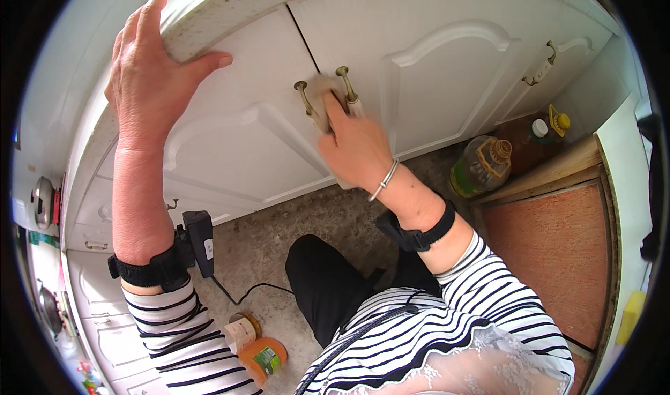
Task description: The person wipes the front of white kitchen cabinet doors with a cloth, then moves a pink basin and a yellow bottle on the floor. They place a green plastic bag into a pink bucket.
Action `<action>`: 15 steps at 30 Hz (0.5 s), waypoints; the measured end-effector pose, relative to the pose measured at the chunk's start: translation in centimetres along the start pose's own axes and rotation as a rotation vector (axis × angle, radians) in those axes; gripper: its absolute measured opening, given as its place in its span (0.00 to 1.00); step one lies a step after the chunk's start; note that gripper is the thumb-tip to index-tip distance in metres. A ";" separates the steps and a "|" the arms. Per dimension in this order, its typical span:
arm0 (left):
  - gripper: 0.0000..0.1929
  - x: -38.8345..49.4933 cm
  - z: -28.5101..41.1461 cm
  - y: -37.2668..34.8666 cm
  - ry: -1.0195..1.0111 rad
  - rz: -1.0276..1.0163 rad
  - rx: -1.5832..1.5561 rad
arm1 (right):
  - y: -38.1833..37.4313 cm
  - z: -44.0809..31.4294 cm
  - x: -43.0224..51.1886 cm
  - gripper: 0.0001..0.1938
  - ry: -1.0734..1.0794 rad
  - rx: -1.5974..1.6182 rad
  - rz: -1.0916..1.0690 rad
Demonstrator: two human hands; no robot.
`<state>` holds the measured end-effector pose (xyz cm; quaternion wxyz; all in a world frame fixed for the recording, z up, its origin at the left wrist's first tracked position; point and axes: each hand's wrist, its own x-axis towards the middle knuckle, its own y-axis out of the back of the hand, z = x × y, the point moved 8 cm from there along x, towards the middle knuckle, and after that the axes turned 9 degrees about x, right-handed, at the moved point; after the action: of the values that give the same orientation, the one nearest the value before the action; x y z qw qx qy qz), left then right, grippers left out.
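Note:
My left hand (149, 75) rests on the edge of the countertop (204, 26), fingers spread over the top and the thumb against the front, holding nothing. My right hand (353, 146) presses a light cloth (320, 89) to the white cabinet doors, between two brass-coloured handles. The left handle (302, 94) and the right handle (345, 83) stand on either side of the cloth. A dark gap (302, 36) parts the two doors above them. The index finger points into the cloth, which is blurred; part of it is hidden under the hand.
Large plastic bottles (480, 167) stand on the floor at the right, beside a wood-framed reddish panel (549, 253). An orange bottle (264, 361) and a jar (242, 332) are on the floor at lower left. A black cable (251, 290) runs from the left forearm's device (199, 240).

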<state>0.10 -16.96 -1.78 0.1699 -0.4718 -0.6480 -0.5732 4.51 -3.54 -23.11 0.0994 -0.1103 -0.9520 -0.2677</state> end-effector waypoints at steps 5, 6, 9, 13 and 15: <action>0.46 0.0 0.1 0.2 -0.012 0.009 -0.033 | -4.1 7.2 -4.8 0.33 -0.220 -0.022 -0.234; 0.46 0.0 0.1 0.0 -0.005 -0.009 -0.029 | -4.6 7.5 -6.1 0.34 -0.226 -0.026 -0.190; 0.46 -0.1 0.1 0.2 -0.009 0.010 -0.011 | -6.1 6.1 -6.9 0.35 -0.149 0.011 -0.194; 0.46 0.0 -0.1 0.1 -0.006 0.016 0.001 | -5.5 -0.4 -3.2 0.34 0.127 0.079 0.006; 0.46 -0.1 -0.1 0.2 -0.010 0.017 0.007 | -5.4 -2.0 -1.2 0.33 0.119 0.102 0.062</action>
<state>0.26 -17.13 -1.67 0.1732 -0.4795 -0.6468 -0.5672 4.48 -9.26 -24.34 0.1697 -0.1184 -0.9529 -0.2218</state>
